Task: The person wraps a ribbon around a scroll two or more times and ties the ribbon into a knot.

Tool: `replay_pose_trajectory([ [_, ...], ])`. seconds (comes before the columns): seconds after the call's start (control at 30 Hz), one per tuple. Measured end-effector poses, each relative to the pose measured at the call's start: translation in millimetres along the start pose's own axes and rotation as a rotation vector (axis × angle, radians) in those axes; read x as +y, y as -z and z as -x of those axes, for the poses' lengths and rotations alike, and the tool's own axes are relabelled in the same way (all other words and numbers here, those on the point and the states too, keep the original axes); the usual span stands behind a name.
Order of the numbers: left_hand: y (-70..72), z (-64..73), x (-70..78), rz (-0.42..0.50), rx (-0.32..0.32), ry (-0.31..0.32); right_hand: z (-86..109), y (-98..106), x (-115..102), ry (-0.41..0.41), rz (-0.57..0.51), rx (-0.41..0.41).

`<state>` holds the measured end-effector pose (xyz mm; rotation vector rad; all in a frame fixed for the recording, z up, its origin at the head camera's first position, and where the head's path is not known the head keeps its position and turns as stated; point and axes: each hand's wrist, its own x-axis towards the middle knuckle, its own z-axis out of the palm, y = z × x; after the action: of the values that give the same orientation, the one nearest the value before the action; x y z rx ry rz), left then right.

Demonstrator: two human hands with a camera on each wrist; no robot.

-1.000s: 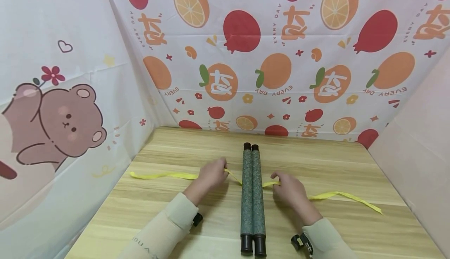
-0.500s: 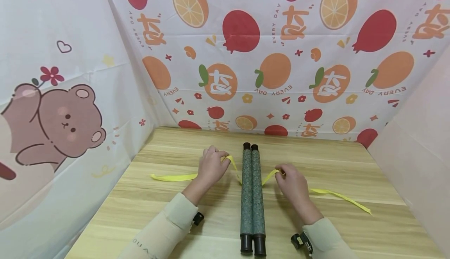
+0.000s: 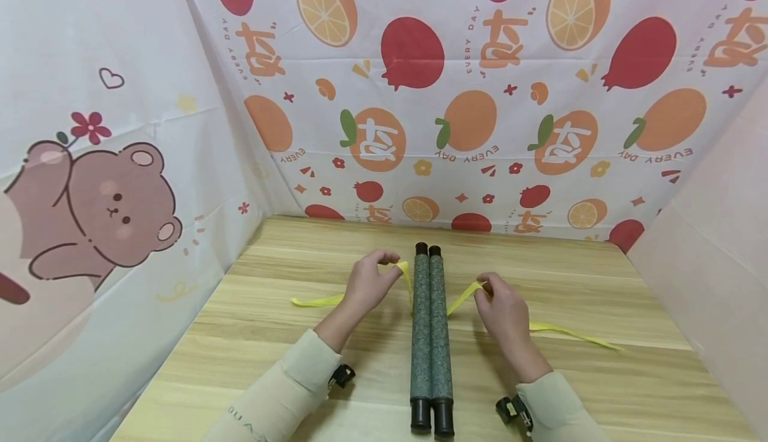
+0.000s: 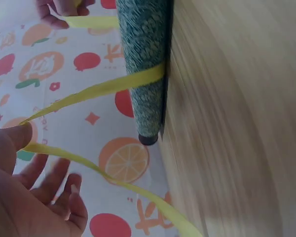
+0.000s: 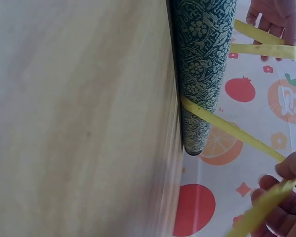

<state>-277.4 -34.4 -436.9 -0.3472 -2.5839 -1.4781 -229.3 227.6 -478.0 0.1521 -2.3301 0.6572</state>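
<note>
A scroll [image 3: 422, 329], rolled from both sides into two green patterned rolls with dark end knobs, lies lengthwise on the table. A yellow ribbon [image 3: 463, 299] runs beneath it and rises on both sides. On the left, my left hand [image 3: 367, 283] pinches the ribbon between thumb and forefinger, the other fingers loosely spread in the left wrist view. My right hand [image 3: 505, 312] pinches the ribbon's other half right of the scroll; its fingers [image 5: 288, 210] are curled in the right wrist view. Loose ribbon tails trail outward past both hands.
The wood-grain table [image 3: 240, 362] meets a fruit-printed cloth [image 3: 510, 162] at its back edge. A bear-printed cloth [image 3: 120, 209] hangs at the left and a pale one [image 3: 708, 242] at the right. Small dark cameras [image 3: 513, 412] sit at both wrists.
Both hands have lifted the ribbon up from the table on either side of the scroll. The ribbon's tails have been drawn inward, the left one most. The scroll has stayed put.
</note>
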Motion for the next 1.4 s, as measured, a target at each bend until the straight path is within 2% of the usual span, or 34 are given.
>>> replay_pose_trajectory([
  [0.1, -2.4, -0.3, 3.0, 0.101, -0.024, 0.036, -0.8, 0, -1, -0.001, -0.005, 0.028],
  [0.17, -5.0, -0.5, 4.3, 0.122, -0.024, 0.043, -0.7, 0, -1, 0.0, -0.003, 0.048],
  [0.27, -8.7, -0.4, 5.1, 0.091, -0.009, 0.026, -0.7, 1, -2, 0.014, 0.01, 0.089],
  [0.47, -10.1, 0.3, 6.3, -0.017, 0.058, -0.056, -4.7, 4, -3, 0.012, 0.042, 0.155],
  [0.63, -8.9, 0.9, 8.7, -0.046, 0.078, -0.088, -5.8, 4, -4, -0.037, -0.01, 0.155],
  [0.77, -9.2, 2.1, 10.3, -0.06, 0.074, -0.113, -6.4, 2, -8, -0.042, -0.08, 0.179],
  [0.97, -10.2, 3.3, 9.5, -0.091, 0.109, -0.182, -6.5, -1, -12, 0.016, -0.153, 0.256],
  [1.1, -10.8, 3.1, 8.0, -0.155, 0.164, -0.258, -4.9, -5, -11, 0.072, -0.158, 0.291],
  [1.2, -11.2, 3.1, 8.1, -0.167, 0.188, -0.318, -5.1, -7, -11, 0.122, -0.168, 0.298],
  [1.3, -12.0, 3.1, 9.6, -0.127, 0.167, -0.375, -7.1, -7, -15, 0.181, -0.195, 0.303],
  [1.4, -12.7, 3.9, 13.6, -0.016, 0.086, -0.394, -9.3, -5, -19, 0.246, -0.208, 0.324],
])
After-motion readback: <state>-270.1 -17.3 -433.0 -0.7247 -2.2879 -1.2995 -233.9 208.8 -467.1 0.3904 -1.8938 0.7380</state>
